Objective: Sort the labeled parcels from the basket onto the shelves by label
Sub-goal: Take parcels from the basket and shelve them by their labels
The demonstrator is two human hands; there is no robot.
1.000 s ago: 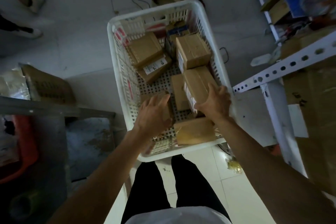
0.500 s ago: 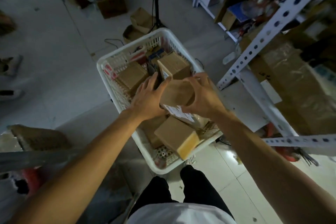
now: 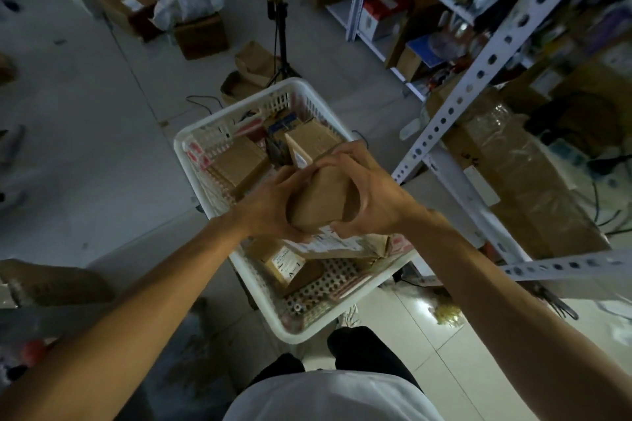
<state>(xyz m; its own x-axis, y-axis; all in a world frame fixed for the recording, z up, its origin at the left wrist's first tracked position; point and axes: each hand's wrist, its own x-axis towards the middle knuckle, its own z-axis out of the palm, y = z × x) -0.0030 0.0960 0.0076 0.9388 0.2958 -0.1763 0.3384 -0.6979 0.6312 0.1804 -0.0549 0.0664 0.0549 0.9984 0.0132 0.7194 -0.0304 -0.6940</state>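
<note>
Brown cardboard parcel (image 3: 319,205): gripped by left hand (image 3: 273,208) and right hand (image 3: 371,195) above white plastic basket (image 3: 191,147); bare floor left, white metal shelving (image 3: 478,68) right.

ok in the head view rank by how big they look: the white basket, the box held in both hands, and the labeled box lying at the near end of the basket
1. white basket, clearly largest.
2. held box and labeled box look alike; the held one is lifted nearer the camera and partly covered by the left hand and right hand, so no ranking.
</note>
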